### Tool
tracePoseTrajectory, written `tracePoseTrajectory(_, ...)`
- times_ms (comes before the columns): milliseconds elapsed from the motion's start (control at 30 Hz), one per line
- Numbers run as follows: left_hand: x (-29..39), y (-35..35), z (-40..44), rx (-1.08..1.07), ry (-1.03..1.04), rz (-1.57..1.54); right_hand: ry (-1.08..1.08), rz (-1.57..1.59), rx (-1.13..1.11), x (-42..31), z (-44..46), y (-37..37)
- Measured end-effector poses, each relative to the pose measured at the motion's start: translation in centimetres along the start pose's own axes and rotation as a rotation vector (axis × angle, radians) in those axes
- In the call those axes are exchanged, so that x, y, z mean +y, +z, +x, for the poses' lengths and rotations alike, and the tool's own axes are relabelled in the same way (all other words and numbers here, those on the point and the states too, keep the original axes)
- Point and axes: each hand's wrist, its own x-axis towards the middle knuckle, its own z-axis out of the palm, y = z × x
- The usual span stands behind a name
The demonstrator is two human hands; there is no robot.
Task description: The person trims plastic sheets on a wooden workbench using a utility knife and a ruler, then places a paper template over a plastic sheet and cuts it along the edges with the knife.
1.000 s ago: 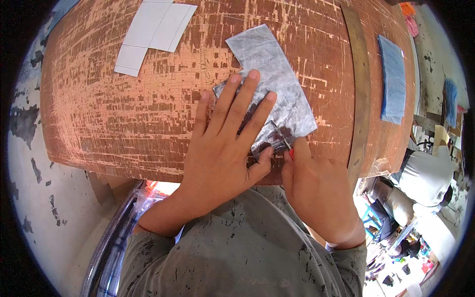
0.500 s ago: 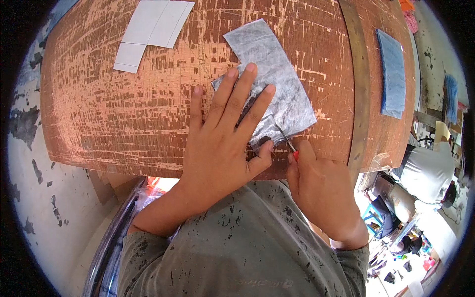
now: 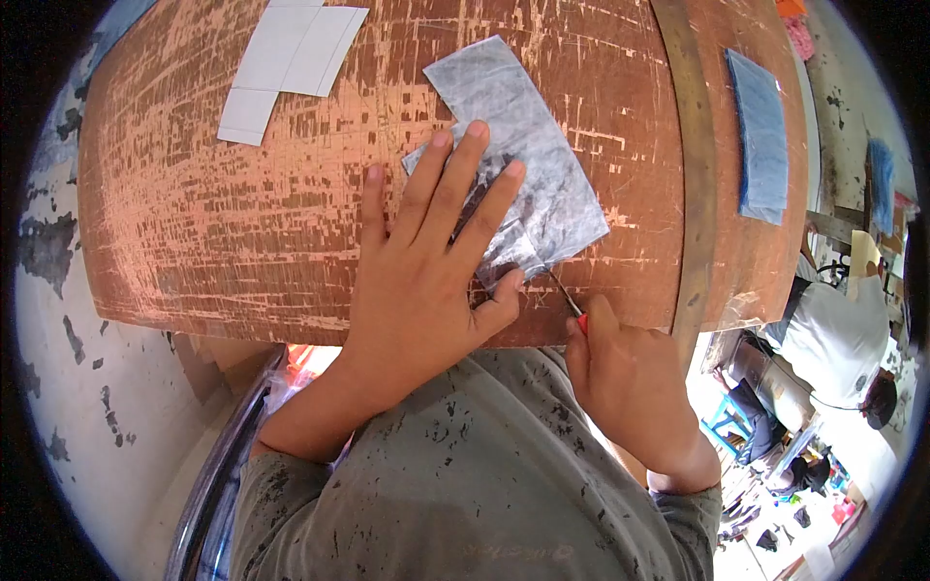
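My left hand (image 3: pixel 418 266) lies flat with fingers spread, pressing a grey, shiny, marbled sheet (image 3: pixel 547 160) onto the scratched wooden board (image 3: pixel 232 213). My right hand (image 3: pixel 630 373) is closed around a small knife (image 3: pixel 566 293) with a red handle and a thin blade. The blade's tip is at the near edge of the sheet, to the right of my left thumb. From that edge a cut line runs up into the sheet. Part of the sheet is hidden under my left hand.
A white paper pattern with drawn lines (image 3: pixel 291 53) lies at the upper left. A long metal ruler (image 3: pixel 693 174) crosses the board on the right, with folded blue material (image 3: pixel 759 136) beyond it. Another person (image 3: pixel 828 334) is at the far right.
The knife has been drawn toward my body, from inside the sheet to its near edge, lengthening the visible cut. My left hand still presses the sheet, and the whole view has shifted slightly.
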Motion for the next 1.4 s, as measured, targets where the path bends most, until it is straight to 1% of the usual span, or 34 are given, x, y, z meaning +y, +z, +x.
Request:
tracePoseTrajectory(100,-0.1,0.0,0.1,0.002,0.004,-0.003,-0.034,0.046,-0.012,0.6,-0.4,-0.4)
tracePoseTrajectory(167,-0.2,0.0,0.0,0.000,0.000,0.004,0.039,0.035,-0.015,-0.1,-1.3,-1.7)
tracePoseTrajectory(200,-0.2,0.0,0.0,0.001,0.004,0.002,0.033,0.034,-0.018,-0.2,-1.1,-1.7)
tracePoseTrajectory(267,-0.1,0.0,0.0,0.005,0.012,-0.001,-0.045,0.055,0.157,-0.4,-0.1,-1.4)
tracePoseTrajectory(400,-0.2,0.1,0.0,0.006,0.013,-0.005,-0.054,0.027,0.186,-0.8,2.4,-0.1)
tracePoseTrajectory(467,-0.3,0.1,0.0,0.003,0.011,-0.011,-0.132,0.069,0.228,-0.9,3.0,-0.1)
tracePoseTrajectory(667,-0.5,0.0,0.0,0.007,0.021,-0.027,-0.109,0.044,0.139,-1.3,3.1,-0.5)
tracePoseTrajectory(1000,-0.4,-0.2,0.2,-0.023,0.016,-0.038,-0.070,0.036,0.124,-1.9,3.3,-0.6)
tracePoseTrajectory(1067,-0.4,-0.1,0.2,-0.025,0.014,-0.042,-0.083,-0.069,0.092,-2.4,3.3,-0.9)
tracePoseTrajectory(1167,-0.3,0.3,0.0,0.000,0.017,-0.036,-0.109,-0.076,0.036,-2.3,3.6,-1.6)
tracePoseTrajectory(1267,-0.1,0.4,0.0,0.050,-0.009,-0.018,-0.053,-0.005,0.023,-2.3,3.3,-1.5)
tracePoseTrajectory(1400,-0.1,0.2,-0.1,0.062,0.011,-0.007,-0.079,-0.037,0.057,-1.8,2.9,-0.9)
